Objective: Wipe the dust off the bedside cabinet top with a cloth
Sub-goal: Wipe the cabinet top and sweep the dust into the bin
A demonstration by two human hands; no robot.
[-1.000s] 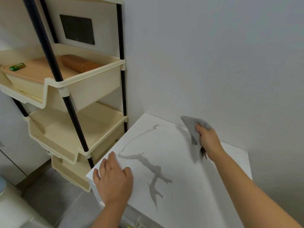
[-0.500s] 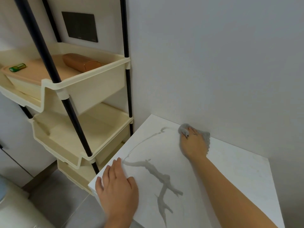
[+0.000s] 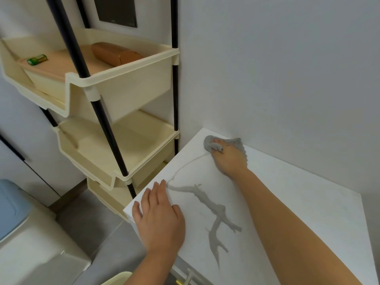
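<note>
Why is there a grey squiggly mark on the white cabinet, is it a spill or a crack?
It looks like neither. The grey branching mark on the cabinet top seems a flat, printed marble-like vein. It doesn't look wet or raised. The right hand presses the grey cloth near the wall.

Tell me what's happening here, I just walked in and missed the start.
A person is dusting a white bedside cabinet top. The right hand presses a grey cloth flat into the far corner by the wall. The left hand lies flat, palm down, on the near left edge, holding nothing. A cream shelf rack stands beside the cabinet.
</note>
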